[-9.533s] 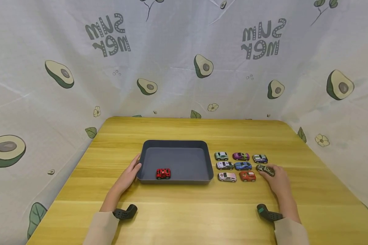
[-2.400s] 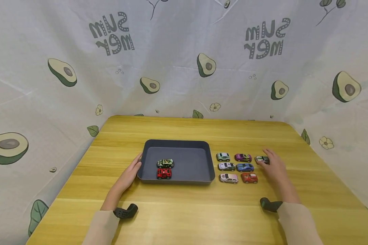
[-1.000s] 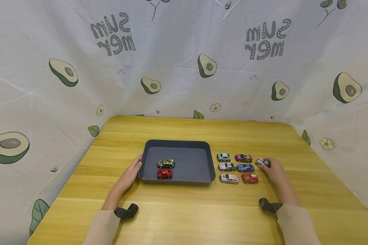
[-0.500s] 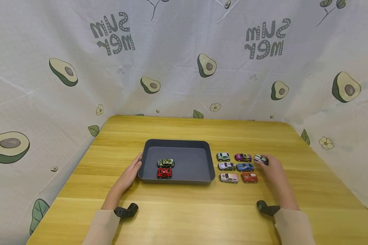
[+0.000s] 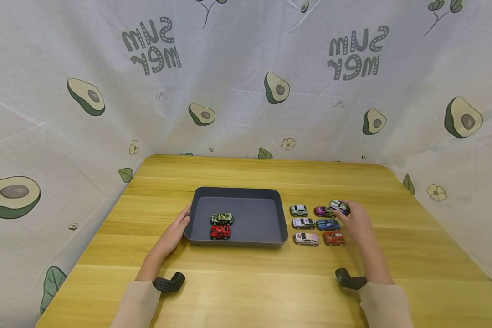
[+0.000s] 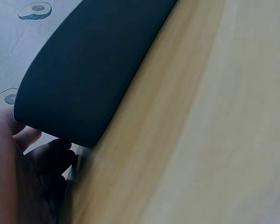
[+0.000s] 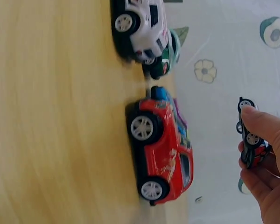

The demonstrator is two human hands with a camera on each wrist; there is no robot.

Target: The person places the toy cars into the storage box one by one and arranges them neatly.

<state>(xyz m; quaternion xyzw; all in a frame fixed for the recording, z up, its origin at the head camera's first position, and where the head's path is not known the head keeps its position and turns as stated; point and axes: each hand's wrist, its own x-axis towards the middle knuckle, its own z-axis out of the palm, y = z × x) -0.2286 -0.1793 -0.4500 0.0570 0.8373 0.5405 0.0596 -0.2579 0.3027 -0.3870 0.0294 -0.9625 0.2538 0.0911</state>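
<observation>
My right hand [image 5: 356, 221] pinches a small white-and-green striped toy car [image 5: 338, 206] between thumb and fingers, above the table and partly in front of the purple toy car [image 5: 322, 211]. In the right wrist view the held car is tilted, its wheels and underside showing. My left hand [image 5: 174, 232] rests against the left wall of a dark grey tray [image 5: 256, 218], fingers along its outside. Inside the tray, a camouflage toy car [image 5: 221, 219] stands just behind a red toy car [image 5: 220, 233] near the front wall.
Right of the tray stand a mint car [image 5: 299, 210], a white car [image 5: 303, 223], a blue car [image 5: 328, 224], a white-and-pink car [image 5: 306, 239] and a red-orange car [image 5: 334, 238]. A patterned cloth [image 5: 238, 91] hangs behind the wooden table [image 5: 246, 282].
The camouflage car went from the right-hand group into the tray. My right hand has since gripped the striped car, lifted it and moved left. The left hand stays at the tray.
</observation>
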